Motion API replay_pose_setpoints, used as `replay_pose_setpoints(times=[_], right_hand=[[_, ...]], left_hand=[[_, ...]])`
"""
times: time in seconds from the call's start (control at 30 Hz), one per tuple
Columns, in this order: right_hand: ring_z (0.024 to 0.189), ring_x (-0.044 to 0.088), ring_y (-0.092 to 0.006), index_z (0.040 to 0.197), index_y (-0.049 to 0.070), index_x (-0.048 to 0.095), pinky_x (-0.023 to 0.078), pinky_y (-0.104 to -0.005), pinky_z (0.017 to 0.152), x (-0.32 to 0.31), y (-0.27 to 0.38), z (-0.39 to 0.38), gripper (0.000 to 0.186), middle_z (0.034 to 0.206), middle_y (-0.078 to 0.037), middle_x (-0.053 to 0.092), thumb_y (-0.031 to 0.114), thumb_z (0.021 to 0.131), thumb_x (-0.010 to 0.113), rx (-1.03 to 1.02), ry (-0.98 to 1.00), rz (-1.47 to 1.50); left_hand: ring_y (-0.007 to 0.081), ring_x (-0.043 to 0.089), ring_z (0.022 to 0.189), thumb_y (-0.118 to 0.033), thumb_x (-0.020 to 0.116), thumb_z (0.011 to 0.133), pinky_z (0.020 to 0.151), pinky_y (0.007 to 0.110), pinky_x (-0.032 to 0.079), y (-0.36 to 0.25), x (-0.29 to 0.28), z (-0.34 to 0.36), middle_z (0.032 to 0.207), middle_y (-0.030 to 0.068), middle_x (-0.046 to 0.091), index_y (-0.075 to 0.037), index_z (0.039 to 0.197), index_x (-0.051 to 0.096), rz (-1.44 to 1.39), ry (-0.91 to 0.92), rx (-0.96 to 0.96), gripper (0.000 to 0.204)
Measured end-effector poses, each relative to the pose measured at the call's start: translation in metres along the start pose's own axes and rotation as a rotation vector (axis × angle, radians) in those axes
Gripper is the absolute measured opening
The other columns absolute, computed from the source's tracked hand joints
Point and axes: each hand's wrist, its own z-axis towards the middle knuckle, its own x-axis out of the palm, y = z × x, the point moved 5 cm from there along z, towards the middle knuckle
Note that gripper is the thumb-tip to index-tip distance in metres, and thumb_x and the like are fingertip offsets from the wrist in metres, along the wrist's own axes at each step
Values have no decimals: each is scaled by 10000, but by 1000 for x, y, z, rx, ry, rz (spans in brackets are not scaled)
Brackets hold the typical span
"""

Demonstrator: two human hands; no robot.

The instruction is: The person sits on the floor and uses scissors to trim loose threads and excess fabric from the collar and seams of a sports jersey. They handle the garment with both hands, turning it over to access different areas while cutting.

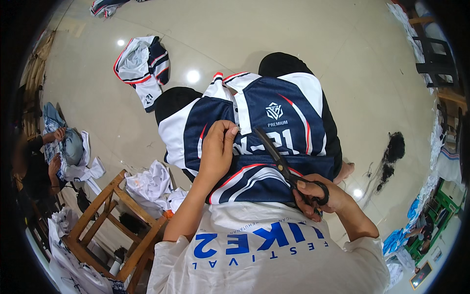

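Observation:
A navy, white and red polo shirt (308,105) lies spread across my lap, its collar pointing away from me. My left hand (218,149) pinches the lower end of the white button placket (242,110) between thumb and fingertips. Black-handled scissors (272,151) are in my right hand (329,194), with fingers through the handle loops. Their dark blades rest over the shirt front, tips just right of the placket; whether the blades are slightly parted is hard to tell. Any thread at my left fingertips is too small to make out.
Another matching shirt (159,54) lies on the tiled floor ahead, left. A wooden stool (105,215) and white cloth heap (149,186) are at my left; beyond, another person (36,152) handles cloth. Rightward are a black thread pile (391,154) and black plastic chair (434,59).

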Motion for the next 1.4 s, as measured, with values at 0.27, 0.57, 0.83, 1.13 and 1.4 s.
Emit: replay_pose_setpoints(times=[0.27, 0.57, 0.83, 1.13, 1.4], right_hand=[[395, 540, -170, 821, 17, 568, 407, -302, 342, 8, 3, 9, 499, 551, -78, 533, 472, 1025, 594, 69, 55, -5], [396, 540, -161, 819, 32, 555, 391, -290, 339, 11, 6, 16, 491, 552, -66, 523, 474, 1031, 585, 104, 56, -42], [382, 503, -149, 786, 32, 552, 379, -288, 340, 13, 6, 19, 467, 535, -61, 514, 426, 1031, 606, 120, 18, -89], [395, 523, -142, 769, 59, 539, 393, -290, 356, 14, 8, 20, 491, 540, -37, 498, 471, 1024, 617, 153, 38, -92], [396, 487, -150, 829, 35, 565, 374, -295, 345, 12, 5, 17, 488, 541, -64, 504, 477, 1035, 585, 129, 22, -11]], left_hand=[[281, 599, 800, -143, 574, 1055, 757, 354, 482, 1, 0, -1, 906, 161, 623, 47, 1017, 603, -22, 18, -45, 196], [311, 608, 822, -154, 564, 1059, 774, 371, 483, -3, -1, -2, 922, 167, 622, 43, 1019, 603, -11, 12, -22, 205], [326, 611, 833, -145, 561, 1055, 771, 383, 483, -4, -1, -2, 931, 173, 610, 36, 1022, 600, 11, 26, -21, 188], [332, 609, 840, -116, 558, 1051, 772, 381, 483, -4, -2, -3, 943, 172, 609, 37, 1018, 596, -8, 27, 27, 161], [315, 601, 821, -116, 558, 1051, 759, 371, 478, -3, 0, -2, 933, 167, 601, 35, 1022, 596, -16, 33, 12, 158]])
